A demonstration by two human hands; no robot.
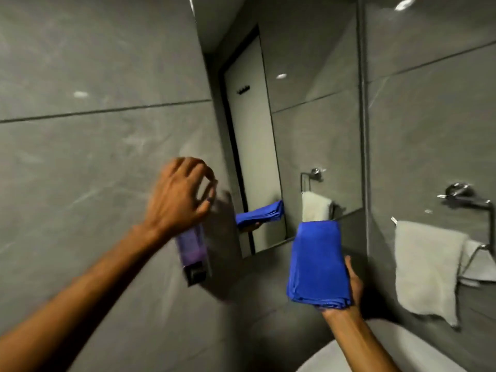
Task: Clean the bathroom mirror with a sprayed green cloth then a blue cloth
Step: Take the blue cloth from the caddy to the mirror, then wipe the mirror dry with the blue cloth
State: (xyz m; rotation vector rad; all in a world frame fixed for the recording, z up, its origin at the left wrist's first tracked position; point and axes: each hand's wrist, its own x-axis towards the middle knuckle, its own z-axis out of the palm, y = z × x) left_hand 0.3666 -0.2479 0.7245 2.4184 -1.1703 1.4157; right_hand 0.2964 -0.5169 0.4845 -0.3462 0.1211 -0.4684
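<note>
My right hand (351, 288) holds a folded blue cloth (318, 264) upright in its palm, just below the mirror's lower edge. The mirror (308, 89) hangs on the grey tiled wall and reflects the blue cloth, a white door and a towel. My left hand (179, 194) is raised to the left of the mirror, its fingers curled over the top of a translucent purple spray bottle (192, 248) that hangs below it, blurred by motion. No green cloth is in view.
A white towel (426, 269) hangs from a chrome towel ring (467, 200) on the right wall. The white rim of a basin (402, 353) shows at the bottom right. Grey tiled wall (80, 157) fills the left.
</note>
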